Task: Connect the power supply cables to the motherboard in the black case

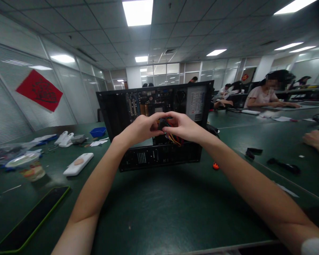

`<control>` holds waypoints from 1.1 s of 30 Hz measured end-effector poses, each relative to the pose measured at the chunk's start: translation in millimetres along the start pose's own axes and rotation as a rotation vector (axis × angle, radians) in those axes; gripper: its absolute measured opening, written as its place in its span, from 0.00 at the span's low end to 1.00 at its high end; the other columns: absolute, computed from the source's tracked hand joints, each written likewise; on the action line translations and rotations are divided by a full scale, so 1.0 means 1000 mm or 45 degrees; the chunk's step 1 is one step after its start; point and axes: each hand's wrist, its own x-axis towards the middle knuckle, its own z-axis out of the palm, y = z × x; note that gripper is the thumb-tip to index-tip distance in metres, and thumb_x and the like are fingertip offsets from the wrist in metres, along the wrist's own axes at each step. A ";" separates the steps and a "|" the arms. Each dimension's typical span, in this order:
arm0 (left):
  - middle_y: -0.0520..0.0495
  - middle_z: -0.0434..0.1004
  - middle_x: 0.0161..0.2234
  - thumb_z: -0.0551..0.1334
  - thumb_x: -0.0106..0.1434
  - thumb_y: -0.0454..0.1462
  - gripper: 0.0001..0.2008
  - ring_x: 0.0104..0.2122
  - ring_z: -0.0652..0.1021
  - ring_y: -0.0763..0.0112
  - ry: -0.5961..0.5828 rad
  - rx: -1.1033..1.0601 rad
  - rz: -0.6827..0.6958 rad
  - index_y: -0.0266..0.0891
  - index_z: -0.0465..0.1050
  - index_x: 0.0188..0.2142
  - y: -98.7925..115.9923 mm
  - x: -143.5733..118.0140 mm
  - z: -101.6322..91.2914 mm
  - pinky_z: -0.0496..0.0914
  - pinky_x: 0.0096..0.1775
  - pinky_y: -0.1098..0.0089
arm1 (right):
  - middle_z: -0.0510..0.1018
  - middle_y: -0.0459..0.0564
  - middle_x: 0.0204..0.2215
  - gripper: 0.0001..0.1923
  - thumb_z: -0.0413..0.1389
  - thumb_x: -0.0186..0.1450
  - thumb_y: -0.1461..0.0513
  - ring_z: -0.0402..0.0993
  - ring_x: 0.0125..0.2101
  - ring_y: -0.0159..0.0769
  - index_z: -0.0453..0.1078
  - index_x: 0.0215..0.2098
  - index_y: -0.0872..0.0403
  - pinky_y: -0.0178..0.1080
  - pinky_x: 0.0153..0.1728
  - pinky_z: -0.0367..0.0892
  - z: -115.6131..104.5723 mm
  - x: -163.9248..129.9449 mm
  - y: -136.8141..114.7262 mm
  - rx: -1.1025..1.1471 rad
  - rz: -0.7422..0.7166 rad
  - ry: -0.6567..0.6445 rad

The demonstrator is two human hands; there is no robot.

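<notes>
A small black connector (163, 124) is pinched between the fingertips of the left hand (140, 128) and the right hand (184, 126), held up in front of the open computer case (155, 124). A bundle of red, yellow and orange wires (174, 139) hangs from it, curving down and back into the case. The case is black, standing on its side with its circuit board facing the wearer.

Office workrm, glass partitions (175, 72), ceiling panels (138, 12), long tables (162, 205)
</notes>
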 end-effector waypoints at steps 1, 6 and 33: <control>0.53 0.79 0.30 0.68 0.66 0.38 0.29 0.28 0.78 0.73 -0.001 0.002 -0.002 0.39 0.65 0.65 0.000 0.000 0.000 0.70 0.34 0.74 | 0.83 0.51 0.41 0.25 0.63 0.59 0.61 0.80 0.40 0.42 0.70 0.55 0.54 0.45 0.42 0.77 0.001 0.000 0.000 -0.005 0.008 0.017; 0.52 0.80 0.31 0.69 0.65 0.40 0.30 0.28 0.79 0.72 -0.003 0.005 -0.014 0.38 0.66 0.64 0.001 0.000 -0.001 0.71 0.35 0.73 | 0.81 0.51 0.41 0.24 0.63 0.58 0.63 0.79 0.38 0.41 0.70 0.53 0.54 0.45 0.41 0.77 0.005 0.000 -0.004 0.019 0.099 0.044; 0.48 0.81 0.30 0.71 0.61 0.45 0.25 0.28 0.78 0.71 -0.028 -0.128 0.038 0.35 0.77 0.53 -0.005 0.002 0.003 0.69 0.33 0.72 | 0.78 0.47 0.41 0.34 0.55 0.65 0.62 0.78 0.33 0.36 0.54 0.68 0.47 0.42 0.37 0.78 0.008 -0.007 -0.010 0.228 0.290 -0.127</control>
